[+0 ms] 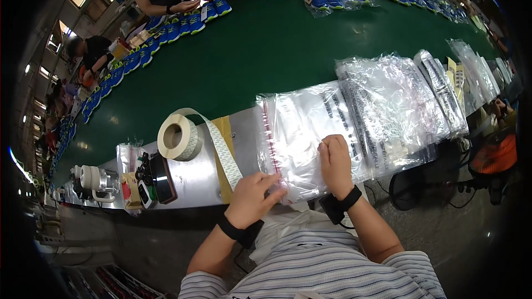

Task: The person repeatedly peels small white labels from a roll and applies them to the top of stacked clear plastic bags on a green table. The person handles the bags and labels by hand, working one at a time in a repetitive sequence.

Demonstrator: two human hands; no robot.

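A stack of clear plastic bags with a red strip along the left edge lies flat in front of me. My left hand is at the stack's lower left corner, its thumb and forefinger apart and touching the edge by the red strip. On the right part of the same stack rests my right hand, fingers curled in and pressed together. Whatever those fingers may hold is hidden. Just left of the stack, a roll of white labels stands with its loose strip trailing toward my left hand.
More clear bags are piled to the right. A phone and a clear jug sit at left on the metal ledge. Beyond runs a green belt with blue shoes; people work along its far side. An orange fan stands right.
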